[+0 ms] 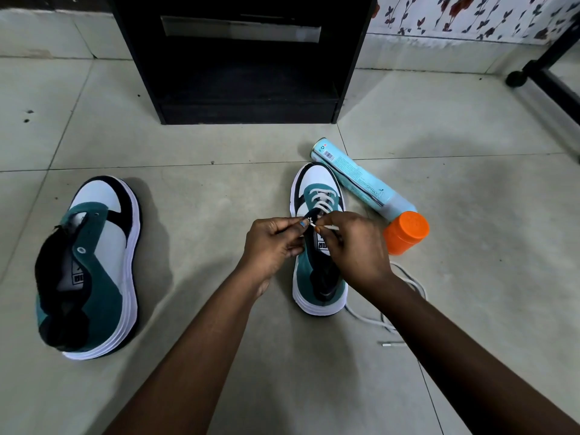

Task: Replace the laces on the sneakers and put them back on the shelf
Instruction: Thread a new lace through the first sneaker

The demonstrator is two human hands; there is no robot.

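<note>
A teal, white and black sneaker [309, 277] stands on the floor in the middle, toe pointing away, with a white lace [321, 196] threaded through its front eyelets. My left hand [273, 243] pinches the eyelet flap on the sneaker's left side. My right hand [354, 243] pinches the lace's tip at that eyelet. The rest of the lace [411, 284] trails loose on the floor to the right of the heel. A second matching sneaker [103, 255] with no lace lies tilted on its side at the left.
A light blue spray can [361, 180] with an orange cap [406, 232] lies on the floor touching the laced sneaker's right side. A black shelf unit [248, 58] stands straight ahead, its lower compartment open. A black frame leg [530, 70] is at the far right.
</note>
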